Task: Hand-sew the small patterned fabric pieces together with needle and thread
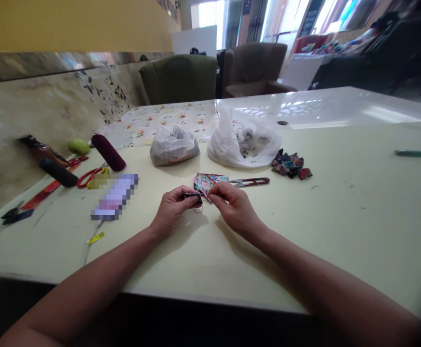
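My left hand (175,206) pinches a small dark patterned piece of fabric (195,196) between thumb and fingers. A thin loop of thread (198,210) hangs just under that piece. Close to its right, my right hand (232,201) is closed in a pinch; what sits between its fingertips is too small to make out. Flat on the table behind both hands lie colourful scale-patterned fabric pieces (207,181), partly covered by my right fingers. Thread snips (256,181) with reddish handles rest just beyond my right hand.
Two white plastic bags (174,149) (228,147) stand behind, with a pile of small dark patterned fabric pieces (288,165) beside them. At left are a phone (114,197) on a cable, scissors (89,178), a maroon cylinder (108,153) and a green apple (78,146). A green pen-like object (416,153) lies far right.
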A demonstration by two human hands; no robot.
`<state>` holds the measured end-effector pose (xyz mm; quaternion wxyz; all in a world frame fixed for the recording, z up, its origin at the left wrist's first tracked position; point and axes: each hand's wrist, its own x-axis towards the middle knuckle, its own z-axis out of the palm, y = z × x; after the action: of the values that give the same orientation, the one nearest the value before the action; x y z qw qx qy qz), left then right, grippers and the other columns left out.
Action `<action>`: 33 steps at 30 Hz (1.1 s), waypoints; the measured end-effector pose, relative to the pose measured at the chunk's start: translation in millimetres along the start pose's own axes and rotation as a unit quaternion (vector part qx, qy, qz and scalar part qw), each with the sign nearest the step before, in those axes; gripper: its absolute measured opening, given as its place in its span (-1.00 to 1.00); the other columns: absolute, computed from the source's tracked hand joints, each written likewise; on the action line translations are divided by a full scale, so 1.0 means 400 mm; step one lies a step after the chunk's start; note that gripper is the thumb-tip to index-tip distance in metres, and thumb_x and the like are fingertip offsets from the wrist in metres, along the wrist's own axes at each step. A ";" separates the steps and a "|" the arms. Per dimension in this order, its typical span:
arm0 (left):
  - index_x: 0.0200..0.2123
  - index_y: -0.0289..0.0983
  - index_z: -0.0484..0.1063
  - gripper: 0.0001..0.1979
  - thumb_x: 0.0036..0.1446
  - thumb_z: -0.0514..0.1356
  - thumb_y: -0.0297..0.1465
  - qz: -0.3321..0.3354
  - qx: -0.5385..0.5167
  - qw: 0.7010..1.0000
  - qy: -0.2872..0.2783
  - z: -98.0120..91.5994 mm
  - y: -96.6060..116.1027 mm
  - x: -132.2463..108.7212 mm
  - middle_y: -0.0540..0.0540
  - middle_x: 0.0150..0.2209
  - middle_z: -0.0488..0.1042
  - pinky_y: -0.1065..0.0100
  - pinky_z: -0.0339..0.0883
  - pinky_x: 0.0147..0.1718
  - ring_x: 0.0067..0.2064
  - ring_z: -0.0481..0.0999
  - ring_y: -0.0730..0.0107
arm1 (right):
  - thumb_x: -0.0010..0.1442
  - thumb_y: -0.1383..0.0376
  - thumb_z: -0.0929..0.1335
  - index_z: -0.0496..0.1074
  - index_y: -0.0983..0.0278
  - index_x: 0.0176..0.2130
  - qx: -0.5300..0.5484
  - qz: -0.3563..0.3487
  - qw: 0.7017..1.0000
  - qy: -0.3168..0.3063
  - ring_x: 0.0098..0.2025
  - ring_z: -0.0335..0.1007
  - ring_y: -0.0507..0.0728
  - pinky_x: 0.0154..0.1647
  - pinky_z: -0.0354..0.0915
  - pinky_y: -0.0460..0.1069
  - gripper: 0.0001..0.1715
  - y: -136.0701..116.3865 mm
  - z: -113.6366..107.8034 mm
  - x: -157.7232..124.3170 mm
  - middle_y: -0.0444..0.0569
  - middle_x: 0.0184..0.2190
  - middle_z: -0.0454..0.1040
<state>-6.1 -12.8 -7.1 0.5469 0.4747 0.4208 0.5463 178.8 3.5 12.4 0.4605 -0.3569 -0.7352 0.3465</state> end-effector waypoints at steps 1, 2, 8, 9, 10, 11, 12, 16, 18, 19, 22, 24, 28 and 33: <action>-0.32 -0.28 0.57 -0.80 -0.02 0.43 -0.34 0.001 0.000 1.000 0.001 0.000 -0.001 0.000 -0.03 -0.37 0.58 0.34 0.50 -0.22 -0.34 0.58 0.42 | 0.22 0.40 0.30 0.35 0.27 -0.43 -0.018 -0.013 1.000 0.006 -0.38 0.24 0.02 -0.29 0.16 -0.06 -0.82 -0.001 -0.002 0.000 -0.13 -0.47 0.36; -0.32 -0.28 0.57 -0.81 -0.02 0.43 -0.34 0.003 0.000 1.000 0.001 -0.001 -0.001 0.001 -0.03 -0.37 0.57 0.34 0.50 -0.22 -0.35 0.58 0.42 | 0.22 0.41 0.29 0.35 0.27 -0.43 -0.029 -0.022 0.999 0.009 -0.38 0.25 0.02 -0.30 0.15 -0.06 -0.82 -0.002 -0.004 0.001 -0.12 -0.47 0.36; -0.34 -0.28 0.57 -0.81 -0.03 0.43 -0.35 0.008 -0.001 1.000 0.008 0.003 0.000 0.001 -0.02 -0.37 0.56 0.33 0.52 -0.20 -0.34 0.56 0.45 | 0.22 0.42 0.29 0.34 0.27 -0.44 -0.052 -0.039 0.998 -0.001 -0.37 0.25 0.04 -0.31 0.14 -0.06 -0.81 -0.003 -0.005 0.000 -0.11 -0.46 0.37; -0.34 -0.29 0.57 -0.81 -0.03 0.43 -0.34 0.008 0.000 1.000 0.010 0.004 0.001 0.001 -0.02 -0.37 0.56 0.33 0.52 -0.20 -0.34 0.56 0.44 | 0.22 0.42 0.29 0.34 0.27 -0.44 -0.053 -0.039 0.998 -0.002 -0.37 0.25 0.04 -0.31 0.14 -0.06 -0.81 -0.003 -0.005 0.001 -0.11 -0.46 0.36; -0.34 -0.29 0.57 -0.80 -0.04 0.44 -0.34 0.007 0.001 1.000 0.011 0.006 0.002 0.000 -0.03 -0.37 0.56 0.32 0.52 -0.21 -0.34 0.56 0.44 | 0.22 0.43 0.29 0.33 0.26 -0.44 -0.055 -0.039 0.998 -0.003 -0.38 0.24 0.04 -0.31 0.14 -0.06 -0.81 -0.003 -0.005 0.001 -0.11 -0.46 0.36; -0.34 -0.29 0.57 -0.79 -0.05 0.44 -0.33 0.007 0.002 1.000 0.012 0.007 0.003 0.000 -0.03 -0.37 0.56 0.31 0.52 -0.21 -0.34 0.55 0.43 | 0.22 0.43 0.29 0.33 0.27 -0.45 -0.057 -0.040 0.998 -0.004 -0.38 0.24 0.04 -0.32 0.14 -0.06 -0.80 -0.003 -0.006 0.001 -0.11 -0.46 0.35; -0.35 -0.29 0.57 -0.79 -0.05 0.44 -0.33 0.006 0.001 1.000 0.013 0.008 0.004 -0.001 -0.03 -0.37 0.56 0.31 0.52 -0.21 -0.34 0.55 0.43 | 0.22 0.43 0.29 0.33 0.27 -0.45 -0.058 -0.041 0.997 -0.004 -0.38 0.24 0.04 -0.32 0.14 -0.06 -0.80 -0.004 -0.006 0.001 -0.11 -0.47 0.35; -0.36 -0.29 0.57 -0.80 -0.05 0.44 -0.33 0.011 0.006 1.000 0.011 0.009 0.008 -0.002 -0.02 -0.37 0.55 0.31 0.51 -0.20 -0.35 0.54 0.44 | 0.21 0.45 0.29 0.35 0.27 -0.45 -0.065 -0.046 0.997 -0.008 -0.38 0.24 0.04 -0.32 0.14 -0.07 -0.80 -0.006 -0.007 0.001 -0.10 -0.46 0.35; -0.35 -0.29 0.58 -0.80 -0.04 0.43 -0.32 0.020 0.025 0.999 0.010 0.008 0.008 -0.002 -0.03 -0.38 0.55 0.32 0.49 -0.22 -0.35 0.55 0.42 | 0.21 0.45 0.29 0.35 0.27 -0.45 -0.072 -0.045 0.996 -0.013 -0.38 0.25 0.04 -0.33 0.14 -0.07 -0.80 -0.007 -0.008 0.001 -0.10 -0.46 0.35; -0.35 -0.29 0.58 -0.80 -0.03 0.43 -0.32 0.027 0.038 0.999 0.008 0.007 0.008 -0.002 -0.03 -0.38 0.55 0.34 0.48 -0.23 -0.34 0.55 0.41 | 0.21 0.45 0.29 0.36 0.27 -0.45 -0.074 -0.044 0.996 -0.015 -0.38 0.25 0.04 -0.33 0.14 -0.07 -0.80 -0.008 -0.009 0.001 -0.09 -0.46 0.35; -0.33 -0.29 0.58 -0.81 -0.02 0.42 -0.32 0.039 0.072 0.997 0.002 0.002 0.005 -0.001 -0.04 -0.39 0.55 0.36 0.45 -0.25 -0.34 0.56 0.39 | 0.20 0.43 0.29 0.37 0.27 -0.45 -0.062 -0.038 0.997 -0.020 -0.37 0.25 0.04 -0.32 0.14 -0.06 -0.81 -0.007 -0.008 0.003 -0.09 -0.46 0.36; -0.32 -0.28 0.58 -0.81 0.00 0.41 -0.32 0.032 0.073 0.997 -0.002 0.000 0.002 -0.001 -0.04 -0.39 0.56 0.36 0.45 -0.25 -0.34 0.57 0.39 | 0.19 0.41 0.30 0.36 0.27 -0.46 -0.031 -0.016 0.999 -0.021 -0.38 0.24 0.03 -0.30 0.16 -0.05 -0.82 -0.003 -0.006 0.003 -0.11 -0.48 0.36; -0.31 -0.28 0.56 -0.80 0.00 0.41 -0.31 0.000 0.041 0.999 -0.009 0.000 0.001 -0.002 -0.03 -0.39 0.57 0.34 0.45 -0.24 -0.35 0.58 0.39 | 0.15 0.32 0.33 0.36 0.27 -0.45 0.103 0.090 0.990 -0.028 -0.42 0.21 0.01 -0.32 0.19 -0.06 -0.86 0.005 0.005 0.000 -0.16 -0.51 0.33; -0.36 -0.30 0.54 -0.79 -0.01 0.41 -0.30 -0.012 0.041 0.999 -0.018 0.010 0.016 -0.005 -0.03 -0.42 0.54 0.36 0.43 -0.26 -0.36 0.55 0.40 | 0.05 0.21 0.40 0.35 0.28 -0.43 0.282 0.212 0.935 -0.031 -0.45 0.23 -0.03 -0.38 0.22 -0.09 -0.80 0.004 0.019 -0.010 -0.18 -0.48 0.34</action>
<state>-3.5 -15.3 -0.3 0.5413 0.5010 0.4387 0.5134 173.2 -0.3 6.8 0.4353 -0.3495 -0.5285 0.6396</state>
